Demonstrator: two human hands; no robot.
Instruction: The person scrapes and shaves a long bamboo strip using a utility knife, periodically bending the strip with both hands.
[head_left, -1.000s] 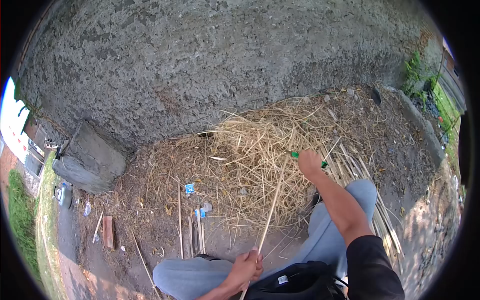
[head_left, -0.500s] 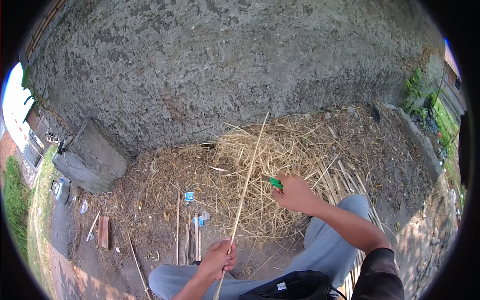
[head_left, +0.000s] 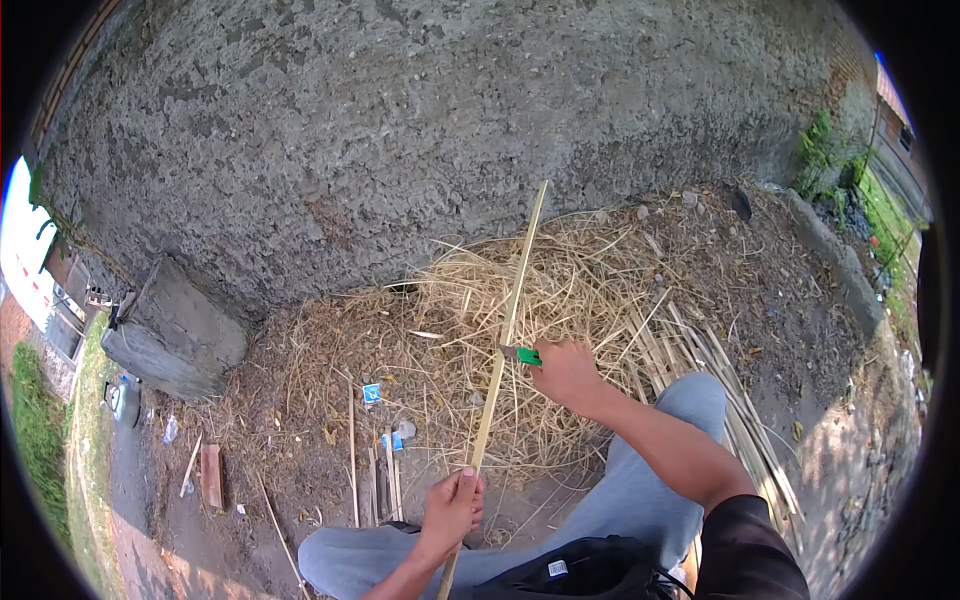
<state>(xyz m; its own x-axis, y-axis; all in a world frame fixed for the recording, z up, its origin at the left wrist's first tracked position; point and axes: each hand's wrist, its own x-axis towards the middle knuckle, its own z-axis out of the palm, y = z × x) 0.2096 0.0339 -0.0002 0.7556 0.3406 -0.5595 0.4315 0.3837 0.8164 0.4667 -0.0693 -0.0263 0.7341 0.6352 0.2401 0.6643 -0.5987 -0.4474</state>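
A long pale bamboo strip [head_left: 491,405] slants up from my lap toward the wall. Its lower part is gripped in my left hand [head_left: 452,513], thumb lying along the strip. My right hand [head_left: 568,377] is closed round a box cutter [head_left: 528,355] with a green handle. The cutter's short blade meets the strip about midway along the visible length. Beneath and behind both lies a heap of thin straw-coloured shavings [head_left: 570,270].
A rough grey wall [head_left: 420,130] rises in front. More bamboo strips [head_left: 735,400] lie beside my right knee, and several thin sticks near the left one. A concrete block [head_left: 185,325], a kettle [head_left: 122,403], a brick [head_left: 211,476] and blue wrappers [head_left: 372,393] are to the left.
The cutter has moved left and slightly down, from apart to touching the strip. The strip has turned its broader face toward me, and its tip is higher.
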